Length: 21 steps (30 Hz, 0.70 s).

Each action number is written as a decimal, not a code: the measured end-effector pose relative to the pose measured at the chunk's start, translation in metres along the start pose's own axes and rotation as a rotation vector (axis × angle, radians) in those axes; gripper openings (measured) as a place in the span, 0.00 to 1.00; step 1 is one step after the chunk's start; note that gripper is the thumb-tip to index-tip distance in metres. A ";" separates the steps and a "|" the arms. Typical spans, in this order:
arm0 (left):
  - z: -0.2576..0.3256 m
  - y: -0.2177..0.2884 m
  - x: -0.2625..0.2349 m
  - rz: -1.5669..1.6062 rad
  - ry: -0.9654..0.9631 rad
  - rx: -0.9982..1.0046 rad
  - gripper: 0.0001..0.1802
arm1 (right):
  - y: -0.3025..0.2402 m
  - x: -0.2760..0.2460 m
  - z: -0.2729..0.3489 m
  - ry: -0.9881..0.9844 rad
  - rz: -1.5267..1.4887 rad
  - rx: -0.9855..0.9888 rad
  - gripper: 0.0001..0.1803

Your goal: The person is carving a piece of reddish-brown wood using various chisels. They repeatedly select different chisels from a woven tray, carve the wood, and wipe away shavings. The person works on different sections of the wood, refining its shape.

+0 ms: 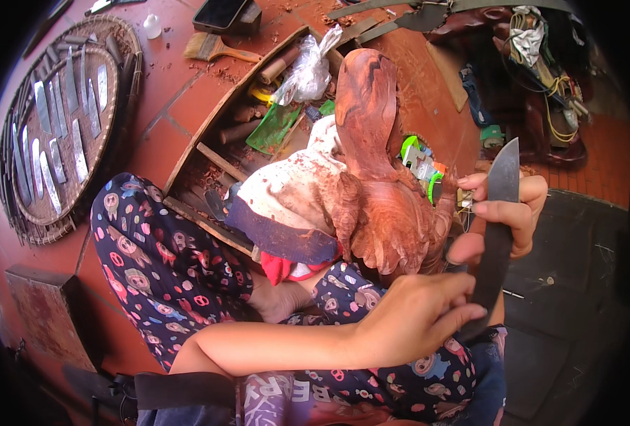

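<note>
A knife (503, 174) with a pointed silver blade and a long dark lower part stands tilted over my right knee, its tip up. My left hand (418, 312) pinches the dark lower end between thumb and fingers. Higher up, my right hand (524, 216) has its fingers closed around the knife, just below the bare blade. Left of the knife, a reddish-brown wood carving (368, 121) with a smooth upper part and rippled lower part rests against my lap. A dusty white cloth (286, 195) with a dark border lies beside it.
A wooden tray (194, 153) holds a plastic bag (306, 74), green pieces and tools. At the left, a round woven basket (27, 213) carries several blades. A brush (219, 48) and a small white bottle (151, 27) lie beyond. A wooden block (41, 291) stands lower left.
</note>
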<state>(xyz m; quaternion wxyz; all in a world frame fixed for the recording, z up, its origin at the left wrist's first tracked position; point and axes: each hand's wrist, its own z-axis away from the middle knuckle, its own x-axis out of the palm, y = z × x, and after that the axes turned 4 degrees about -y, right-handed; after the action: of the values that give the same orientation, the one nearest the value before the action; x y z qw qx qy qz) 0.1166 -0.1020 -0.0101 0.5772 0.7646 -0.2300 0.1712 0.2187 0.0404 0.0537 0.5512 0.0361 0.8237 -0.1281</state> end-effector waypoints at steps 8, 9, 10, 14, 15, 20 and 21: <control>0.011 -0.029 -0.021 -0.530 -0.038 0.371 0.37 | 0.019 0.005 -0.025 -0.123 -0.913 0.506 0.26; 0.009 -0.031 -0.020 -0.555 -0.029 0.350 0.39 | 0.023 0.003 -0.032 -0.213 -0.868 0.542 0.21; 0.007 -0.035 -0.019 -0.580 -0.020 0.329 0.40 | 0.024 0.002 -0.036 -0.303 -0.822 0.575 0.17; -0.009 -0.046 -0.013 -0.635 0.047 0.333 0.43 | 0.029 0.014 -0.044 -0.268 -0.483 0.362 0.12; -0.013 -0.048 -0.012 -0.644 0.066 0.357 0.44 | 0.032 0.016 -0.048 -0.271 -0.444 0.263 0.09; -0.025 -0.057 -0.016 -0.611 0.120 0.394 0.47 | 0.043 0.026 -0.045 -0.413 -0.324 0.197 0.07; -0.027 -0.059 -0.018 -0.609 0.140 0.401 0.48 | 0.044 0.027 -0.043 -0.442 -0.342 0.227 0.07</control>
<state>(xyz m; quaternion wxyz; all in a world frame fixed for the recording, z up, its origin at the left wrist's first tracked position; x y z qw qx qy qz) 0.1346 -0.0600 -0.0598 0.4549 0.8822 0.0862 0.0851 0.1777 0.0911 0.0366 0.6801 -0.0707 0.6582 -0.3151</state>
